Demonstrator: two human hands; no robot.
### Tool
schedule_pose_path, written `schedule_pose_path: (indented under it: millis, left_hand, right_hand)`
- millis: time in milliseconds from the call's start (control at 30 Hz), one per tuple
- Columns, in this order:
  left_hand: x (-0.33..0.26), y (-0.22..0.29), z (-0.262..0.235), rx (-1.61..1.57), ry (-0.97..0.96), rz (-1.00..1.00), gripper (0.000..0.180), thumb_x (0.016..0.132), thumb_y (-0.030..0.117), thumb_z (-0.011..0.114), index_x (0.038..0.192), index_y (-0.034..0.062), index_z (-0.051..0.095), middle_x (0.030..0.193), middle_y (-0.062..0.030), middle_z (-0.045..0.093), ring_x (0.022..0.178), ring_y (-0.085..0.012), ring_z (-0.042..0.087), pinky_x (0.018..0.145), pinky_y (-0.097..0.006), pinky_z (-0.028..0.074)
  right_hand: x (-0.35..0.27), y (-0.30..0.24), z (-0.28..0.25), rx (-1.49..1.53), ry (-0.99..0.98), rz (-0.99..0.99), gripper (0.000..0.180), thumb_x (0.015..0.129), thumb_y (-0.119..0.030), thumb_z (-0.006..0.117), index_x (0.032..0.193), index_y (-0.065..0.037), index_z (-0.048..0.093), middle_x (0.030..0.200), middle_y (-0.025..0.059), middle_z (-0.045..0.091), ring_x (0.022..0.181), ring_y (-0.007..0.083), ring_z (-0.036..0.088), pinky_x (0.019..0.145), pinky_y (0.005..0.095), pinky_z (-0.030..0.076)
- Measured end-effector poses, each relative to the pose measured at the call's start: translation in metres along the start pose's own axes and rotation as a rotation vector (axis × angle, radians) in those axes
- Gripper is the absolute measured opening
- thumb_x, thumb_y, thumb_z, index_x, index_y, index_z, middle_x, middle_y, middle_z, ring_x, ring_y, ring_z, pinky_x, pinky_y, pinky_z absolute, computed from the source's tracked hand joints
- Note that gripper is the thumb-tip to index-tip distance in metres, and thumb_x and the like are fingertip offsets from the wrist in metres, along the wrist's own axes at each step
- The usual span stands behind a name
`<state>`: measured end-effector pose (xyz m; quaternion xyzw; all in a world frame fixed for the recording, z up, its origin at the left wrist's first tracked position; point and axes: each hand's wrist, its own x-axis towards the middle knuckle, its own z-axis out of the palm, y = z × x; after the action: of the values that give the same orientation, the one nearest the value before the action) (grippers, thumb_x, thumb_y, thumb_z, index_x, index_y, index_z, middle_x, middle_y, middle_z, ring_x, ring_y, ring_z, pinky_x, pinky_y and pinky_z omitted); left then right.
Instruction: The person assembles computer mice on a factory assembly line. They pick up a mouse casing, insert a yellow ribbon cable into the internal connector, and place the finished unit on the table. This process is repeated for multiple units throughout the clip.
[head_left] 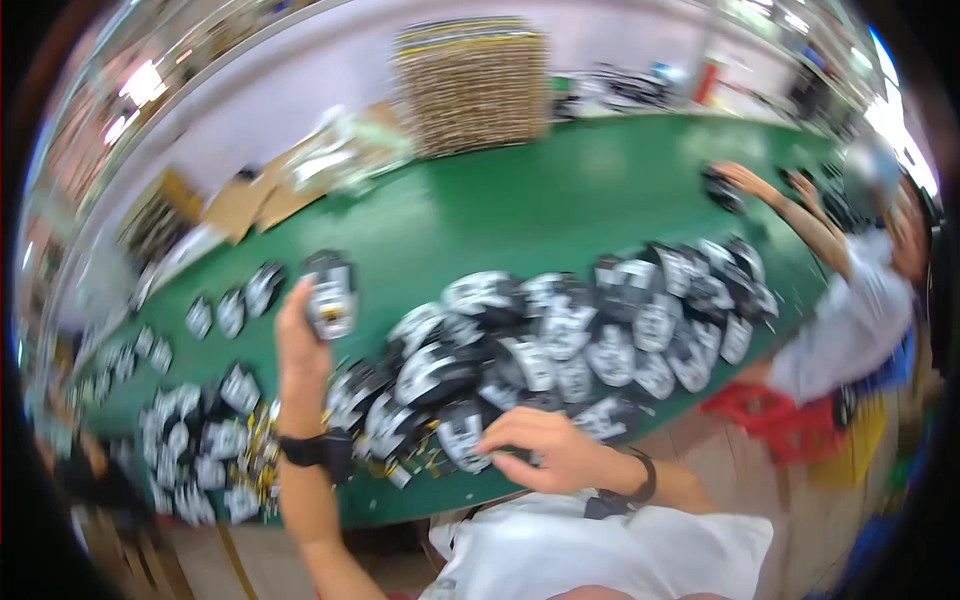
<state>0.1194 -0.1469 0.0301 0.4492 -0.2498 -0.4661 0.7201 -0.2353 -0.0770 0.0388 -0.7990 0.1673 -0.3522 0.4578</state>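
The left hand [303, 325] pinches a mouse-like device [333, 297] upright, pale face showing, probably for easy viewing! The right hand [550, 452], thumb and fingers parted, hangs over a pile [563, 330] of similar ones, heaped conveniently close. Beyond both hands, green tabletop [480, 215], stacked cardboard [470, 92]; off right, a co-worker [835, 345] reaches in.

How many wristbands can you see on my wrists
2: a black wristband at the wrist of your left hand, which holds a black-and-white device, and a dark band at the wrist of your right hand.
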Motion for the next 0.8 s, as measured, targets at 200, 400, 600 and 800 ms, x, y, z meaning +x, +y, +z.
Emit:
schedule_pose_path:
  millis: [200, 400, 600, 800]
  left_hand:
    - [0.111, -0.032, 0.003, 0.570, -0.007, -0.069, 0.040, 0.091, 0.029, 0.064, 0.114, -0.0018, 0.056, 0.095, -0.0109, 0.065, 0.085, -0.0236, 0.066, 0.071, -0.038, 0.056]
    - [0.126, -0.067, 0.005, 1.718, -0.115, 0.205, 0.056, 0.086, 0.049, 0.063, 0.101, -0.0049, 0.067, 0.102, -0.0221, 0.066, 0.096, -0.0303, 0.064, 0.084, -0.042, 0.049]
    - [0.102, -0.022, 0.016, 1.466, -0.330, -0.155, 0.050, 0.090, 0.046, 0.059, 0.101, -0.0014, 0.071, 0.091, -0.0226, 0.070, 0.084, -0.0378, 0.067, 0.077, -0.044, 0.052]
    - [0.153, 0.010, -0.099, 2.029, 0.252, 0.224, 0.075, 0.083, 0.056, 0.062, 0.142, 0.0143, 0.041, 0.142, -0.0243, 0.043, 0.121, -0.0417, 0.051, 0.096, -0.056, 0.042]
  right_hand:
    - [-0.017, 0.001, -0.017, -0.010, 0.136, -0.031, 0.017, 0.085, -0.003, 0.062, 0.101, -0.001, 0.065, 0.096, 0.0102, 0.066, 0.090, 0.0281, 0.062, 0.081, 0.0364, 0.050]
    - [-0.033, 0.000, -0.021, -0.032, 0.163, 0.018, 0.017, 0.085, -0.001, 0.062, 0.102, 0.000, 0.066, 0.100, 0.0094, 0.067, 0.092, 0.0260, 0.063, 0.080, 0.0356, 0.052]
    - [-0.033, 0.006, -0.028, -0.071, 0.082, 0.027, 0.015, 0.085, -0.003, 0.062, 0.100, -0.001, 0.065, 0.096, 0.0091, 0.065, 0.087, 0.0258, 0.062, 0.078, 0.0353, 0.051]
    - [-0.027, 0.006, -0.025, -0.049, 0.028, -0.008, 0.015, 0.087, -0.005, 0.062, 0.102, -0.001, 0.066, 0.095, 0.0080, 0.064, 0.085, 0.0236, 0.062, 0.076, 0.0344, 0.052]
